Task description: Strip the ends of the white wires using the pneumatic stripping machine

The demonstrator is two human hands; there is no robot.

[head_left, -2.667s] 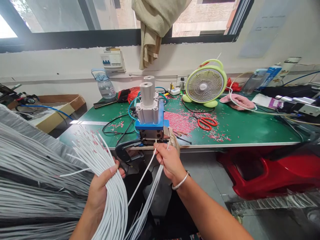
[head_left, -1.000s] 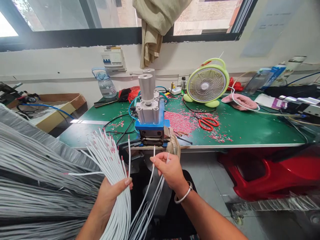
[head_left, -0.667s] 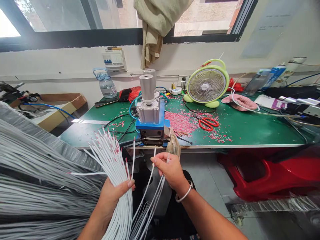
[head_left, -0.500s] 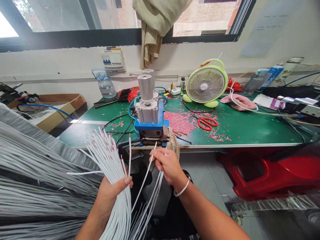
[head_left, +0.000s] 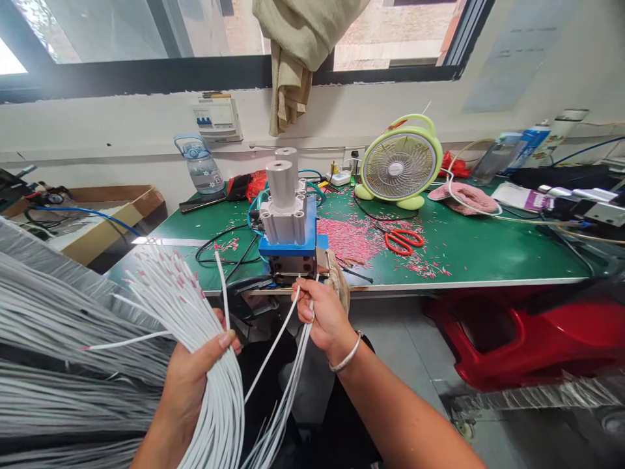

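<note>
A thick bundle of white cables (head_left: 217,397), many with pinkish-red tips, is wrapped by my left hand (head_left: 200,365). One cable end stands up apart from the bundle beside my left thumb. My right hand (head_left: 322,316) pinches a single white cable (head_left: 276,348) between thumb and fingertips, and several more white cables (head_left: 297,371) run through its curled fingers. The tip of the pinched cable is at the front of a small press machine (head_left: 287,228) with a blue plate and silver cylinders. Whether the tip is inside the machine's opening, I cannot tell.
The green table (head_left: 488,254) carries a heap of pink-and-white scraps (head_left: 349,241), red-handled scissors (head_left: 404,241), a green fan (head_left: 400,166) and a water bottle (head_left: 205,169). More grey-white cables (head_left: 73,352) lie at the left. A red stool (head_left: 527,332) stands below right.
My right hand has moved slightly up and left, bringing the pinched cable's tip to the machine's front. My left hand has shifted left with the bundle, which leans further left.
</note>
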